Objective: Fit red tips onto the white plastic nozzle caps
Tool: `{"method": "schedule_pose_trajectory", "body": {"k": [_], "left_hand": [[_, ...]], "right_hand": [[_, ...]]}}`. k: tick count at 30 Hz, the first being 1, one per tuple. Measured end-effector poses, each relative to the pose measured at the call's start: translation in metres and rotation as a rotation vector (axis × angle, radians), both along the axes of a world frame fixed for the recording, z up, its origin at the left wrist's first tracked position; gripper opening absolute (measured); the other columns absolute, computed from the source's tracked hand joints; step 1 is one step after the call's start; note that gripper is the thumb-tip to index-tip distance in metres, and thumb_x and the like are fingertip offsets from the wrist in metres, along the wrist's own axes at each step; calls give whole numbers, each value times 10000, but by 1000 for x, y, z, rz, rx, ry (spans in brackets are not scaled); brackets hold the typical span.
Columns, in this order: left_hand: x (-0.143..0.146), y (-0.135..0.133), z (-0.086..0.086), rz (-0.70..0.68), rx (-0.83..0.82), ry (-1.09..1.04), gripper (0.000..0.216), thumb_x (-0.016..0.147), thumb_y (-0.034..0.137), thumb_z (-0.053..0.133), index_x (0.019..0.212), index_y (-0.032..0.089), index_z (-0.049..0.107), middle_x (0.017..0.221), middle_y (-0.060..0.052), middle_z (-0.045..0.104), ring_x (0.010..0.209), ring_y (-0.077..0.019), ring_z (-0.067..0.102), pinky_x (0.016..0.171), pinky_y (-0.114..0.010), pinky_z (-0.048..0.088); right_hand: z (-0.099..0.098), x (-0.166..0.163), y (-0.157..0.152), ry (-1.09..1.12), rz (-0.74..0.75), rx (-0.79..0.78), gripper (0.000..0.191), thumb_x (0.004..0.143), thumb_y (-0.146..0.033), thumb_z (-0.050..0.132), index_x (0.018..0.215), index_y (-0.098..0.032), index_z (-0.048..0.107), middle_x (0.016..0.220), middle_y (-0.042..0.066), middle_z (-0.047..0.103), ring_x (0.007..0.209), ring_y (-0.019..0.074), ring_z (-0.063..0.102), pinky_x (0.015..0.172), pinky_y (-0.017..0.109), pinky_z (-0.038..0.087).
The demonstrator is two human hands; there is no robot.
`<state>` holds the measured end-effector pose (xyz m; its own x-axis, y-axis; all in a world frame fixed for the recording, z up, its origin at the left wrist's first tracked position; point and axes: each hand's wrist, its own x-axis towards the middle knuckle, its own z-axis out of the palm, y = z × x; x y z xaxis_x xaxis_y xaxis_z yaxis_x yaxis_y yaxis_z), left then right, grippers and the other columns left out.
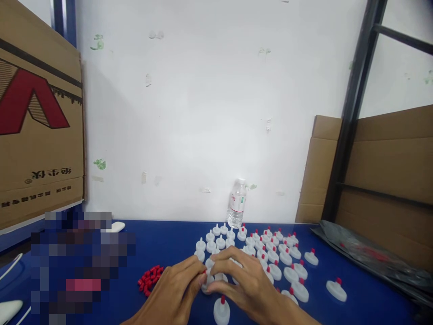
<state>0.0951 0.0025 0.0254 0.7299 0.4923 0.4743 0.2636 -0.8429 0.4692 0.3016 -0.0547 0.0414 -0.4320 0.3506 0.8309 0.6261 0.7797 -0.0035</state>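
Note:
My left hand (184, 282) is closed in a pinch; a bit of a small red cap shows at its fingertips, over a white nozzle lid (206, 288). My right hand (241, 280) curls round that lid from the right, its thumb against the lid's side. The fingers partly hide where they touch. To the left of my left hand lies a pile of small red caps (149, 279). In front of my hands stands a white lid (222, 312) with a red tip. Behind them are several bare-nozzled white lids (200, 244), and to the right several red-tipped ones (286, 257).
A water bottle (237, 203) stands against the wall at the back of the blue table (162, 239). Dark plastic bags (375, 253) lie at the right edge. A large cardboard box (40, 158) is on the left, beside a blurred-out area. White cables run along the left edge.

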Motion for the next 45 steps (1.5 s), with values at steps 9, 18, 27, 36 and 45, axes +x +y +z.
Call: {"method": "schedule_pose_trajectory", "body": {"k": [9, 18, 27, 36, 45], "left_hand": [[1, -1, -7, -11, -57, -111, 424, 1066, 441, 282, 779, 226, 509, 763, 18, 563, 698, -126, 540, 664, -251, 413], [-2, 6, 12, 112, 78, 127, 356, 1068, 382, 283, 915, 254, 579, 890, 15, 658, 783, -147, 617, 697, -294, 391], [-33, 46, 25, 376, 287, 164, 271, 1010, 345, 382, 1021, 285, 646, 1284, -66, 518, 974, -206, 637, 689, -310, 473], [-44, 65, 34, 342, 312, 527, 356, 986, 171, 345, 903, 229, 686, 1030, -78, 643, 997, -253, 557, 672, -329, 423], [-54, 63, 40, 370, 219, 564, 194, 932, 252, 523, 818, 226, 677, 946, -60, 674, 989, -271, 587, 732, -364, 409]], "right_hand": [[-4, -2, -1, -41, 8, 36, 244, 931, -272, 719, 1144, -197, 627, 939, 57, 725, 891, 164, 687, 815, 235, 577], [7, 10, 4, -192, -243, -49, 256, 1031, -134, 477, 1233, -216, 611, 1156, 112, 644, 973, 192, 687, 777, 281, 589], [14, 79, 39, -4, -633, -279, 83, 956, -266, 629, 1020, -226, 662, 1085, 86, 686, 1039, 264, 655, 903, 402, 526], [-2, 105, 57, -43, -690, -532, 238, 956, -355, 564, 948, -208, 751, 785, 45, 775, 736, 245, 723, 676, 321, 482], [-3, 100, 54, -42, -685, -531, 405, 1020, -482, 461, 1117, -189, 724, 908, 89, 772, 900, 288, 706, 837, 399, 483]]}}
